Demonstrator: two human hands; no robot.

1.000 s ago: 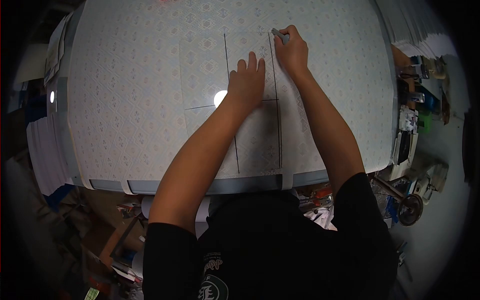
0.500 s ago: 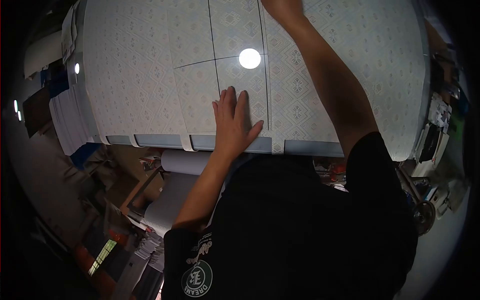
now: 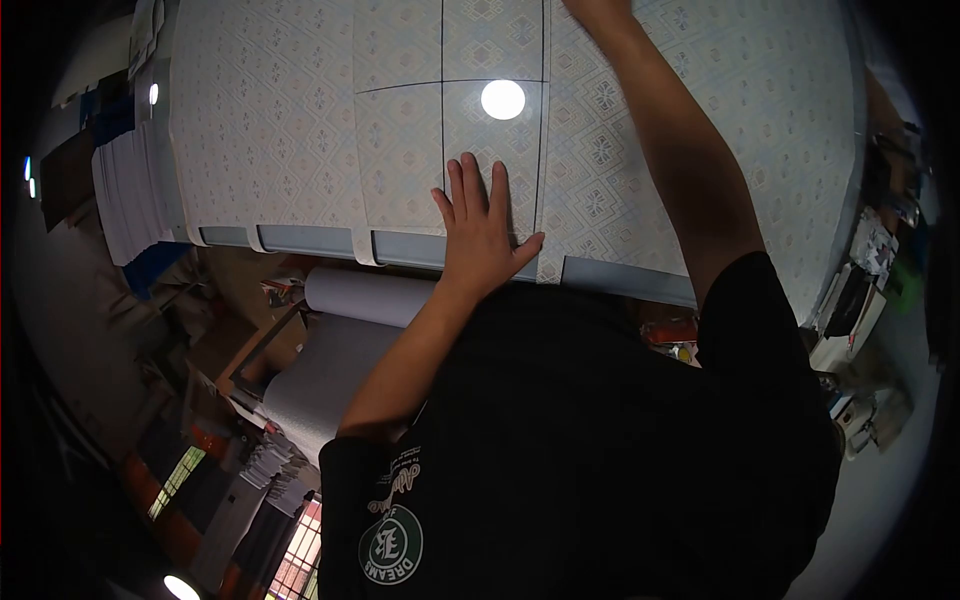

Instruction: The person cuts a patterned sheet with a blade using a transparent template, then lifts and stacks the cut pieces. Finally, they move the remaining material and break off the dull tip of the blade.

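My left hand (image 3: 478, 232) lies flat with its fingers spread near the front edge of the worktop. Under it is a glossy, seemingly see-through panel (image 3: 400, 150) crossed by black lines, which mirrors a round light. The panel rests on a pale cloth or sheet (image 3: 260, 130) with a zigzag and diamond pattern. Beyond it my right arm stretches forward, and my right hand (image 3: 600, 12) is at the panel's far right side. The top of the view cuts off its fingers, so their hold is hidden.
Strips of the patterned sheet hang over the grey table edge (image 3: 410, 248). Below stands a grey roll (image 3: 365, 297) of material. A stack of pale sheets (image 3: 130, 195) is at the left, and mixed items (image 3: 875, 245) lie at the right.
The whole view has shifted, so the worktop's front edge sits higher. My left hand's fingers are spread wider on the panel. My right hand remains at the far side.
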